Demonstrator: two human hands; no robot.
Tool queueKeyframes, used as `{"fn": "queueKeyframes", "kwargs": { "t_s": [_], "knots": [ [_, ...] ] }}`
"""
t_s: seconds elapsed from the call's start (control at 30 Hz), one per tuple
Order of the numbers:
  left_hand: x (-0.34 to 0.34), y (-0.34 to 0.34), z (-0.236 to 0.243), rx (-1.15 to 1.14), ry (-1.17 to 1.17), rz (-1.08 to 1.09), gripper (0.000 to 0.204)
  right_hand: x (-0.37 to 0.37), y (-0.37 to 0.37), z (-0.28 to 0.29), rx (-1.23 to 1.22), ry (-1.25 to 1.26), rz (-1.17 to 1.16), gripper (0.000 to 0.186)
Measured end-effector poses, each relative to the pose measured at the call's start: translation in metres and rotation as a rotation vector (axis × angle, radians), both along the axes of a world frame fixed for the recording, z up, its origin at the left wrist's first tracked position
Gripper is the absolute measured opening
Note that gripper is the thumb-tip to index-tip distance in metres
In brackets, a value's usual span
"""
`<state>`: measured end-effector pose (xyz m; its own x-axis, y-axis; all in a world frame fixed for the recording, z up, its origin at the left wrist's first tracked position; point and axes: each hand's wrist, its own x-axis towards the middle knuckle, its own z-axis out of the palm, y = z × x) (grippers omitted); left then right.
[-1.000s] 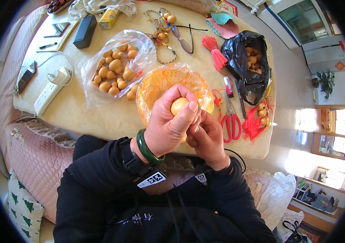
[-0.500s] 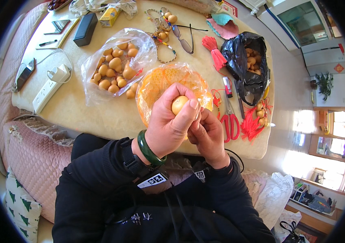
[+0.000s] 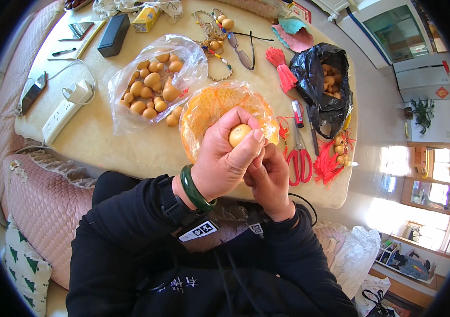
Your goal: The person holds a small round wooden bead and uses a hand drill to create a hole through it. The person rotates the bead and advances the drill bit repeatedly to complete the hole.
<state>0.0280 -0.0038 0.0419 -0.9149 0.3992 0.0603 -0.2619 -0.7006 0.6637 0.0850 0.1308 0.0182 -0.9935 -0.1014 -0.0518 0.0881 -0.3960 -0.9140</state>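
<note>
Above the orange bag (image 3: 211,108) on the worktop (image 3: 108,145), the left hand (image 3: 224,164) has its fingers closed around a small gourd (image 3: 239,134). The right hand (image 3: 268,177) touches beside it; whether it grips, I cannot tell. Better to hold the gourd gently but firmly. Its long axis is mostly hidden.

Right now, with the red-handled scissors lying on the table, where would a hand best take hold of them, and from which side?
Probably by the red loop handles of the scissors, coming from the person's near table edge on the right. The loops lie toward that edge, past the right hand, while the blades point away toward the black bag. They lie flat, so fingers would slide in from above.
</note>
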Motion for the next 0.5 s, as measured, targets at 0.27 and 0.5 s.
{"fn": "queueKeyframes", "kwargs": {
  "t_s": [0.27, 0.5],
  "knots": [
    [0.001, 0.000, -0.002, -0.006, 0.050, -0.002, 0.010, -0.002, -0.003, 0.000, 0.237, 0.131, -0.092, 0.015],
    [0.002, -0.001, -0.002, 0.004, 0.079, -0.048, 0.010, -0.005, 0.009, 0.001, -0.271, -0.204, 0.146, 0.015]
  ]
}}
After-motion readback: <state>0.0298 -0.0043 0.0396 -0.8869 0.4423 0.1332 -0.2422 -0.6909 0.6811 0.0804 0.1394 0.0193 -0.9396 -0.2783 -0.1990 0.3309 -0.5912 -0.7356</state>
